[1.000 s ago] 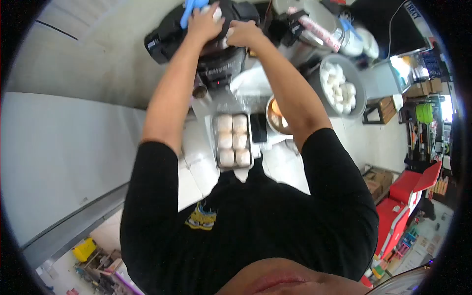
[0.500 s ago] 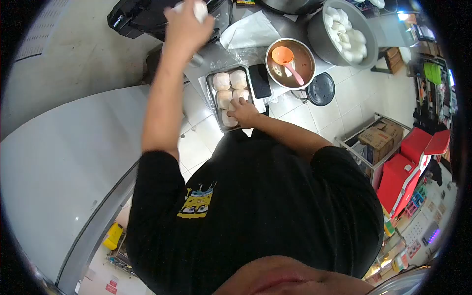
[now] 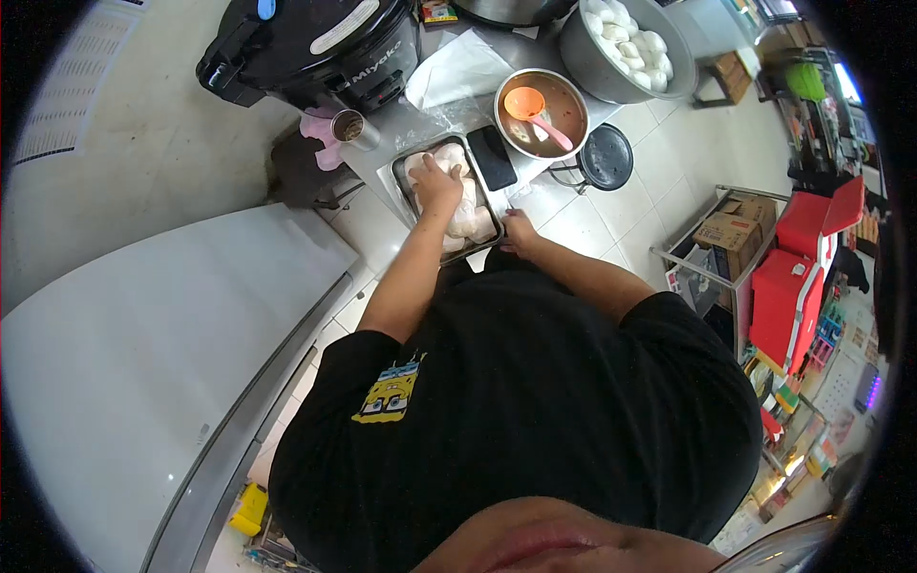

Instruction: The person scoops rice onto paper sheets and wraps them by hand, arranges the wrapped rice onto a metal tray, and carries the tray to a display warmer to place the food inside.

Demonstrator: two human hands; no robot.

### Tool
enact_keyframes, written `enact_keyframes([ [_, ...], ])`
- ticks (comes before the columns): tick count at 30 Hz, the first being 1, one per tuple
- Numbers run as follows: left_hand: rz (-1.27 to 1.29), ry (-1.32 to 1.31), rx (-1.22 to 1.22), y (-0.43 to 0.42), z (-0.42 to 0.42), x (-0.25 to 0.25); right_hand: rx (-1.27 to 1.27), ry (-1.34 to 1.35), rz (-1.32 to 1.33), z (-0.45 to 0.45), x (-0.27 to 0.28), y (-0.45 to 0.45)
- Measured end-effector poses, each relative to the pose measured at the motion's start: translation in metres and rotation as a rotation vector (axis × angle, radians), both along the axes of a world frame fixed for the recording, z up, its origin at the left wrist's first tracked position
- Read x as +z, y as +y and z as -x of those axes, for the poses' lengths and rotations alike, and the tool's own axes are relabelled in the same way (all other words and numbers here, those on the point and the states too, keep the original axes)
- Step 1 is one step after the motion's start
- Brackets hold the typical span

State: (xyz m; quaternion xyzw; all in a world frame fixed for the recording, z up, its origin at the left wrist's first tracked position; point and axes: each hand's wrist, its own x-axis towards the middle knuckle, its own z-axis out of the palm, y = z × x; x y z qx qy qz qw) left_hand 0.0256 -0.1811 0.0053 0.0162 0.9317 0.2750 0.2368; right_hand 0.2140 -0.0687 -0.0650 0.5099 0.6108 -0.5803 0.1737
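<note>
A rectangular metal tray (image 3: pixel 395 180) is filled with pale, rounded bundles (image 3: pixel 465 218) that look soft and plastic-wrapped. My left hand (image 3: pixel 438 185) lies over the bundles at the tray's far left part, fingers spread and touching them. At the near right corner of the tray, my right hand (image 3: pixel 518 232) has its fingers curled on the edge. A black phone-like slab (image 3: pixel 492 158) lies against the tray's right side. Right of that stands a metal pot (image 3: pixel 501 122) of brownish liquid, with an orange ladle (image 3: pixel 524 103) with a pink handle in it.
A large grey pot (image 3: pixel 680 81) at the back right holds several white bundles. A black Miyako cooker (image 3: pixel 330 57) stands back left, near a metal cup (image 3: pixel 355 130). White paper (image 3: pixel 458 72) lies behind the tray. A black round stool (image 3: pixel 606 158) and a white freezer lid (image 3: pixel 162 353) flank the area.
My left hand has come down from above the cooker, where it held a white bundle, onto the tray. My right hand has moved off the bundles to the tray's edge. More bundles are in the tray.
</note>
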Motion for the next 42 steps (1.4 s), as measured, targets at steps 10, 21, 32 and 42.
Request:
enact_keyframes([
  [10, -0.065, -0.138, -0.146, -0.111, 0.056, -0.076, -0.354, 0.267, 0.648, -0.012, 0.022, -0.018],
  [21, -0.483, -0.207, -0.140, -0.138, 0.047, -0.023, -0.329, 0.446, 0.690, -0.051, 0.046, -0.015],
  [32, -0.856, -0.193, -0.504, 0.056, -0.054, 0.154, -0.493, 0.978, 0.606, -0.230, 0.253, 0.058],
  [42, -1.230, -0.511, -0.985, 0.319, -0.344, 0.222, -0.788, 1.280, 0.201, -0.501, 0.348, 0.117],
])
